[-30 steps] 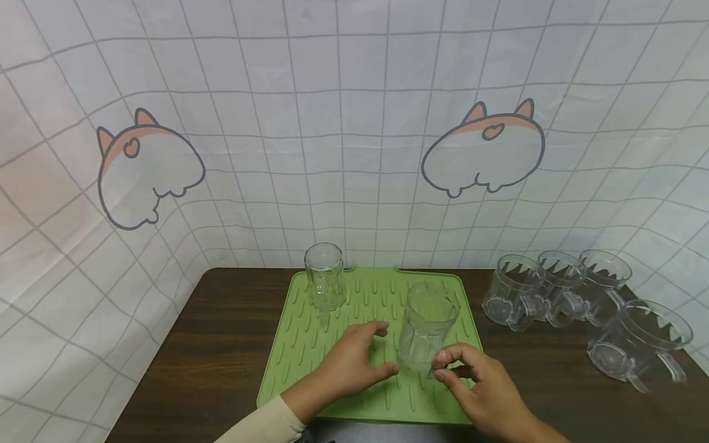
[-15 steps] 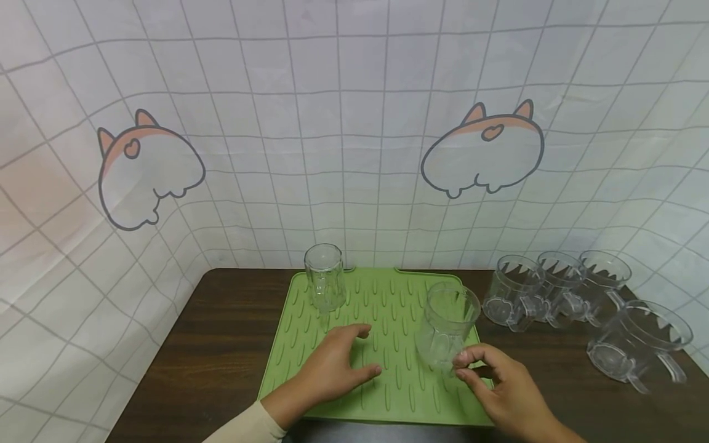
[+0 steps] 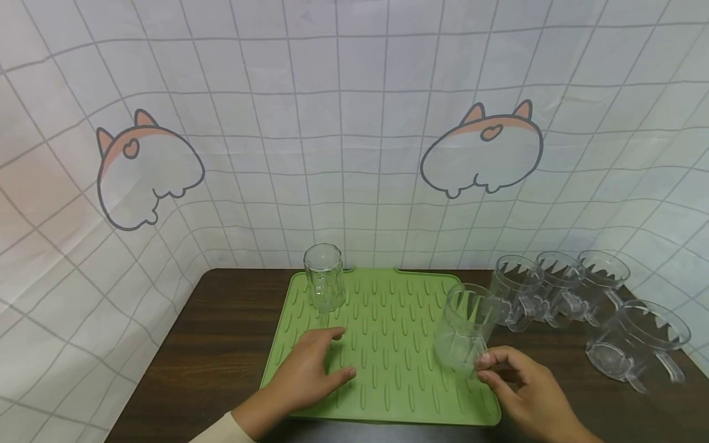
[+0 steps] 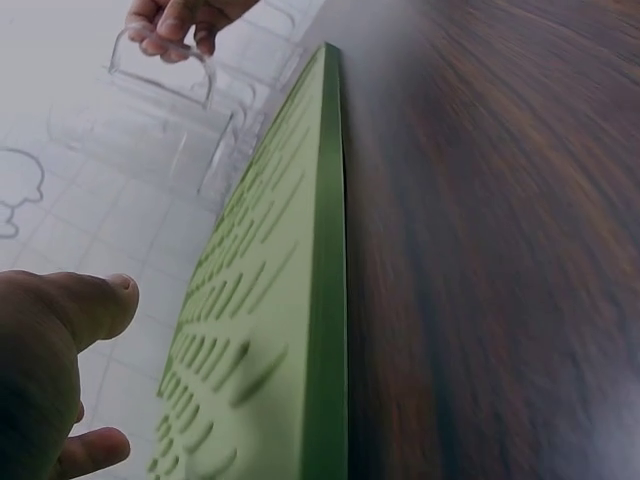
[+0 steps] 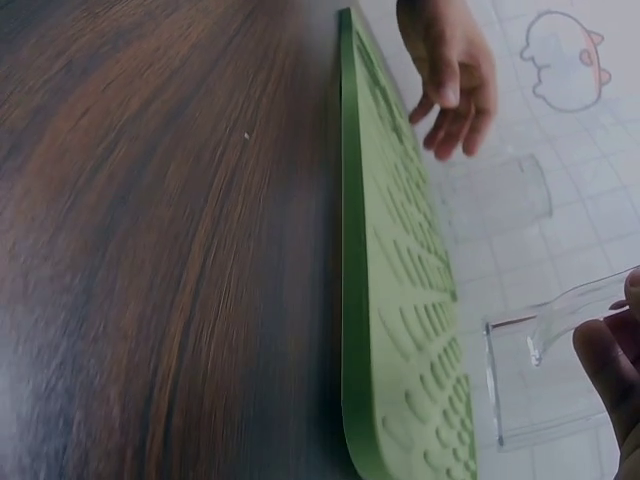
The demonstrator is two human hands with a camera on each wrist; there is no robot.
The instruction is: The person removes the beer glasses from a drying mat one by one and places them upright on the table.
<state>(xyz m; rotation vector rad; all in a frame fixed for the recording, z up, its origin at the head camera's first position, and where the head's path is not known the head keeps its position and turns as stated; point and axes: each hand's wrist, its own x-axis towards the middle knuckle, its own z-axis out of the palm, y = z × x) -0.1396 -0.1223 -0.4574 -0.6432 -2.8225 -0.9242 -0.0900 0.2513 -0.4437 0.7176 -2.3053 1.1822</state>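
My right hand point(image 3: 534, 394) pinches the handle of a clear mug point(image 3: 465, 326) between thumb and fingers. The mug is upright at the right side of the green drying mat point(image 3: 382, 381). In the left wrist view its base looks slightly above the mat. Over the mat's front left part, my left hand point(image 3: 301, 375) has its thumb and fingers spread apart and holds nothing. A second clear mug point(image 3: 325, 280) stands upright at the mat's back left corner, handle toward me. The right wrist view shows the held mug point(image 5: 545, 400) beside the right fingers.
Several clear mugs stand on the dark wooden table point(image 3: 177, 344) right of the mat: a back row led by one mug point(image 3: 515, 286), and a mug point(image 3: 637, 338) nearer the front. A white grid-patterned curtain point(image 3: 354, 154) encloses the back and sides.
My right hand has carried the mug rightward, from the mat's middle right to its right edge. My left hand has drawn away to the left. The other mugs stayed put.
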